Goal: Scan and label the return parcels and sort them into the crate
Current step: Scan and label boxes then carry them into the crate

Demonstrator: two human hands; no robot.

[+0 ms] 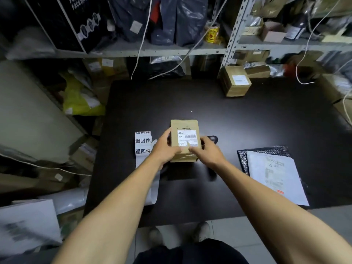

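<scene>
Both your forearms reach straight ahead over the near edge of the tabletop [247,121] and meet at the small cardboard box [184,141] standing near its middle. Your left hand [165,147] wraps the box's left side, thumb on the top face, fingers curled round the far side. Your right hand [206,149] is at the box's right edge with the forefinger stretched flat across the white label [187,136] on top, pressing it; the other fingers are bent loosely beside the box, and you cannot tell whether they grip it. Just left of the box, partly under your left wrist, lies a strip of stickers [142,145] printed in black characters. A dark object shows behind your right hand, too hidden to identify. To the right lies a white mailer [276,174] on a dark bubble mailer [266,149]. A second box [236,80] sits at the far edge, below the shelves [152,51].
</scene>
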